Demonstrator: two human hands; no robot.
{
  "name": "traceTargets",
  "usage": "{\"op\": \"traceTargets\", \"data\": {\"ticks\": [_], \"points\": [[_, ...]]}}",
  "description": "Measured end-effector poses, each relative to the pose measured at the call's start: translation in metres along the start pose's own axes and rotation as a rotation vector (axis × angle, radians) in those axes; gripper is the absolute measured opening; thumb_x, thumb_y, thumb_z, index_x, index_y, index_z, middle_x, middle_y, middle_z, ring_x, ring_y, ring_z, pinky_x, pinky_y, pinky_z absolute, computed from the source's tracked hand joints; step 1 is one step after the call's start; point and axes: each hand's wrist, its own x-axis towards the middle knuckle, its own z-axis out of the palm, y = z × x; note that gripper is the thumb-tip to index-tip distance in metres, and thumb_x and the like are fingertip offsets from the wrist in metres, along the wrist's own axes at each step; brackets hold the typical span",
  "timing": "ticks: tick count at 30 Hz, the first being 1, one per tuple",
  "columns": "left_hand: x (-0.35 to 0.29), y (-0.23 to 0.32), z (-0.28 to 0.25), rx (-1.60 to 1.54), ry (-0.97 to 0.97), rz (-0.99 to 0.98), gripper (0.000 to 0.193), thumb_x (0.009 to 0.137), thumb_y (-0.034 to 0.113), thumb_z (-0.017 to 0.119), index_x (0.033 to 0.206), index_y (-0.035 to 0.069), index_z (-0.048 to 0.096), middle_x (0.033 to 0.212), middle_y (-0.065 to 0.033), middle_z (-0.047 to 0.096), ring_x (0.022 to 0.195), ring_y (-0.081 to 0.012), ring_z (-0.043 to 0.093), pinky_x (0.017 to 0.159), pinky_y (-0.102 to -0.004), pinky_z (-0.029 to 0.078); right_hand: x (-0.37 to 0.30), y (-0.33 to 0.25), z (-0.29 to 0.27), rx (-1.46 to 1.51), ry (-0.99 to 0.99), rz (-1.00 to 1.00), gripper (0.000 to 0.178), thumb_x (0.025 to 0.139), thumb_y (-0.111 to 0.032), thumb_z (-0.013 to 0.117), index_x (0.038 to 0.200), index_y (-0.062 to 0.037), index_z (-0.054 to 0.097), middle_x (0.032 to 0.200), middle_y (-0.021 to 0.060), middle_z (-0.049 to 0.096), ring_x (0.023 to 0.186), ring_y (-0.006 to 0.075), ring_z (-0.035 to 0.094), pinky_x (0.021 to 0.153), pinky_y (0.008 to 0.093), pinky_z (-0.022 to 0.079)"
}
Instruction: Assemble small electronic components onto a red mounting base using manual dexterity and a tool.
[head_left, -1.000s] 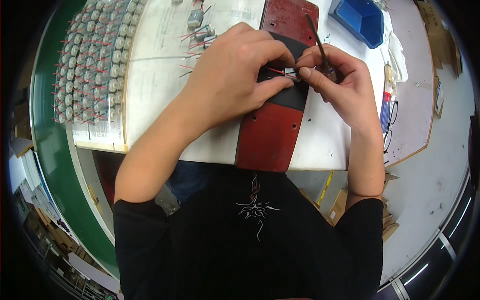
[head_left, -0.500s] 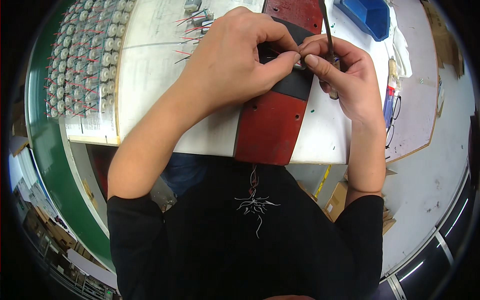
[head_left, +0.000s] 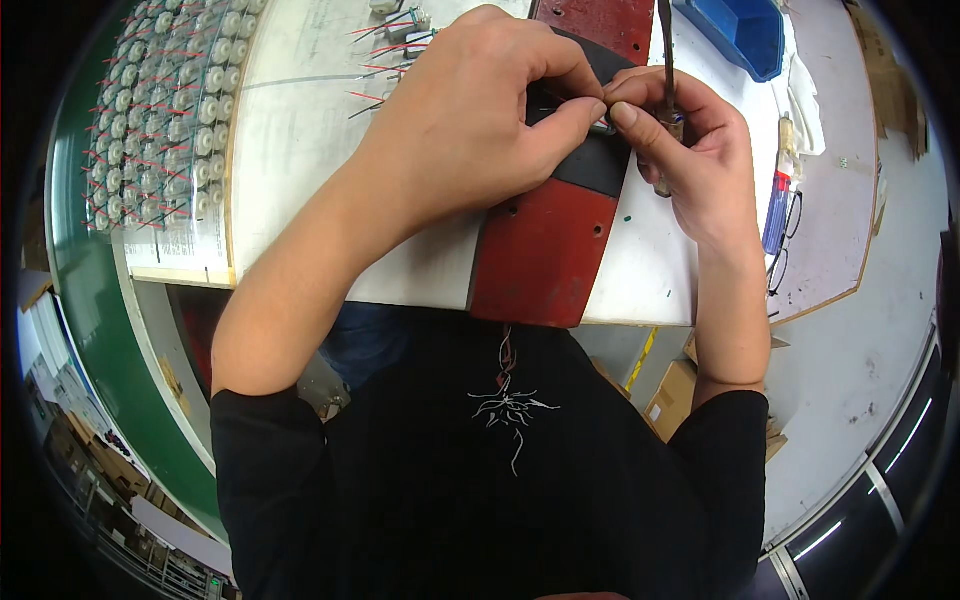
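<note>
My left hand (head_left: 480, 110) pinches a small metal part (head_left: 603, 127) between thumb and forefinger, over the black pad (head_left: 595, 170) of a red block (head_left: 545, 250). My right hand (head_left: 690, 140) grips a thin pen-like tool (head_left: 667, 60) held upright, its lower end at the small part. The two hands touch at the fingertips. Most of the part is hidden by my fingers.
A tray of many small round motors with red wires (head_left: 165, 120) lies at the left. Several loose motors (head_left: 405, 25) sit at the top. A blue bin (head_left: 740, 35) stands at the top right, glasses (head_left: 785, 235) at the right table edge. The white tabletop (head_left: 300, 150) ends near my body.
The view has shifted, so hands and block sit higher in the picture. Both hands keep the same grip on the part and the tool.
</note>
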Motion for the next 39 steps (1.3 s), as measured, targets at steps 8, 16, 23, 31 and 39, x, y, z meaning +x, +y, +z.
{"op": "traceTargets", "data": {"ticks": [8, 16, 23, 31, 39], "points": [[-0.002, 0.015, -0.001, -0.073, 0.043, -0.001, 0.025, 0.085, 0.023, 0.080, 0.104, 0.007, 0.073, 0.095, -0.0076, 0.073, 0.087, -0.0271, 0.064, 0.082, -0.0372, 0.050, -0.002, 0.003, 0.000, -0.015, 0.022, 0.046, 0.018, 0.094, -0.007, 0.075, 0.110, 0.0006, 0.069, 0.095, 0.0010, 0.069, 0.068, 0.0032, 0.056, 0.059, 0.0187, 0.042], [0.001, 0.006, 0.002, -0.066, -0.019, 0.027, 0.024, 0.085, 0.019, 0.079, 0.106, 0.007, 0.080, 0.093, -0.0080, 0.072, 0.092, -0.0264, 0.062, 0.084, -0.0371, 0.050, -0.004, 0.001, -0.009, -0.101, 0.059, -0.019, 0.016, 0.098, -0.013, 0.072, 0.106, 0.0001, 0.068, 0.092, 0.0004, 0.068, 0.074, 0.0046, 0.058, 0.065, 0.0214, 0.046], [0.009, 0.006, -0.002, -0.116, -0.103, -0.020, 0.020, 0.084, 0.019, 0.080, 0.100, 0.007, 0.082, 0.091, -0.0100, 0.072, 0.093, -0.0276, 0.063, 0.084, -0.0367, 0.051, -0.012, -0.017, -0.033, -0.640, -0.128, -0.360, 0.019, 0.104, -0.017, 0.060, 0.105, 0.0005, 0.067, 0.083, 0.0065, 0.066, 0.062, 0.0182, 0.058, 0.057, 0.0337, 0.045], [0.010, 0.004, -0.002, -0.140, -0.100, -0.050, 0.021, 0.082, 0.019, 0.081, 0.096, 0.005, 0.082, 0.088, -0.0126, 0.075, 0.084, -0.0277, 0.067, 0.077, -0.0366, 0.054, 0.003, -0.019, -0.025, -1.204, -0.182, -0.308, 0.028, 0.106, -0.026, 0.057, 0.091, -0.0041, 0.067, 0.075, 0.0159, 0.062, 0.062, 0.0359, 0.058, 0.057, 0.0414, 0.046], [0.014, 0.006, -0.006, -0.155, -0.132, -0.051, 0.020, 0.081, 0.019, 0.080, 0.096, 0.004, 0.082, 0.087, -0.0132, 0.076, 0.082, -0.0279, 0.067, 0.077, -0.0366, 0.054, 0.009, -0.014, -0.023, -1.158, -0.212, -0.250, 0.038, 0.108, -0.034, 0.053, 0.091, -0.0050, 0.070, 0.063, 0.0174, 0.057, 0.057, 0.0386, 0.055, 0.055, 0.0463, 0.045]]}}
